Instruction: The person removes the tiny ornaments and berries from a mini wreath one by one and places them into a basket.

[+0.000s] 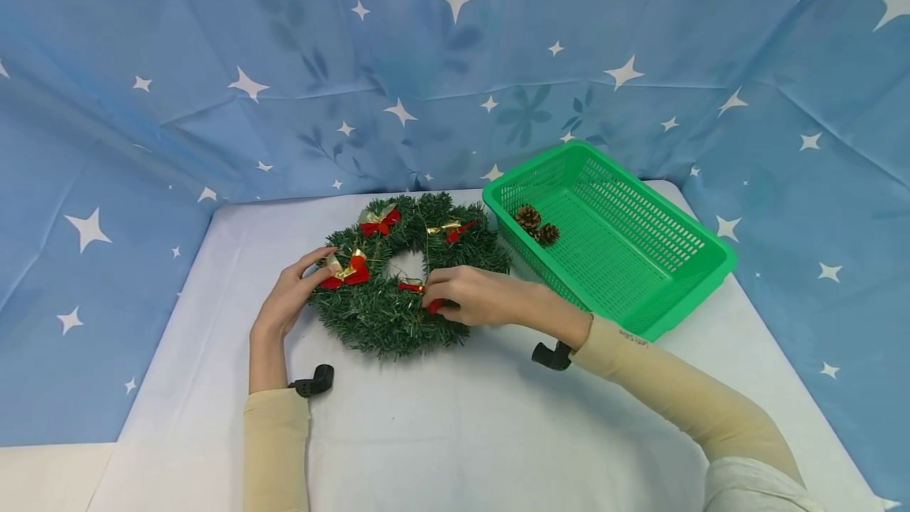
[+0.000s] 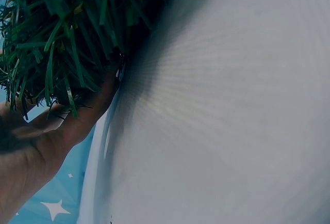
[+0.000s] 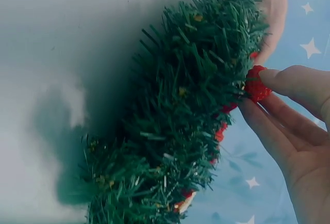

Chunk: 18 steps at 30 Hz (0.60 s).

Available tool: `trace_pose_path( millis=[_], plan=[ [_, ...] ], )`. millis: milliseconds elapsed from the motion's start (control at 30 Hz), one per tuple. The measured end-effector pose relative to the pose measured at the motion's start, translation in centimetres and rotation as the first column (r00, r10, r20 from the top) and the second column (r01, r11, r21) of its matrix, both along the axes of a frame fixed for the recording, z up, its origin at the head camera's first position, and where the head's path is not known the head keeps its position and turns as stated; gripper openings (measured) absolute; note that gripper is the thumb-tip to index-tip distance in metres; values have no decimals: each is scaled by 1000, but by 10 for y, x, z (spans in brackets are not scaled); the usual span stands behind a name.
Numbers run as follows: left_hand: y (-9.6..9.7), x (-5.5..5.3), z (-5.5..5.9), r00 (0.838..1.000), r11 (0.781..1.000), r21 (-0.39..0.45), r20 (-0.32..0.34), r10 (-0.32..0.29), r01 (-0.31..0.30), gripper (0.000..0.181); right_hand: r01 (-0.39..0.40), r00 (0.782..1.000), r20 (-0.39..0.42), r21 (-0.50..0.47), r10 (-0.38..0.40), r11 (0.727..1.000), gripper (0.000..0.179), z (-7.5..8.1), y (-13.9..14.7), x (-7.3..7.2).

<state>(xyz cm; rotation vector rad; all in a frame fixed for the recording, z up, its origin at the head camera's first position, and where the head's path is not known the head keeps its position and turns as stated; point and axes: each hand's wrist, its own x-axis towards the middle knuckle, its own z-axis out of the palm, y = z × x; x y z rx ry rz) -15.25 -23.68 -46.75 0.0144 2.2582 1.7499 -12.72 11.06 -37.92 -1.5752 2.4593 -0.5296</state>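
Observation:
A green artificial wreath [image 1: 377,322] lies on the white table, trimmed with red-and-gold bows. My left hand [image 1: 287,295] holds the wreath's left side beside a red bow [image 1: 348,273]; in the left wrist view, part of that hand goes in beneath the green needles. My right hand [image 1: 472,295] is over the wreath's near right part. Between thumb and fingers it pinches the red part of a bow [image 3: 257,84], right at the needles. Two more bows, one red and gold [image 1: 380,221] and one slimmer [image 1: 455,231], sit on the far side.
A green plastic basket [image 1: 661,314] stands tilted at the back right, close to the wreath. Several pine cones [image 1: 528,218] lie in its left corner. Behind the table hangs a blue curtain [image 1: 398,38] with white stars.

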Motion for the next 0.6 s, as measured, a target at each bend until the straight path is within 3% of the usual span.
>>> trace_pose_path(
  millis=[600],
  plan=[
    [0, -1, -1, 1000, 1000, 3, 18, 6, -6, 68, 38, 996, -81, -58, -42, 998, 18, 18, 26, -11]
  ],
)
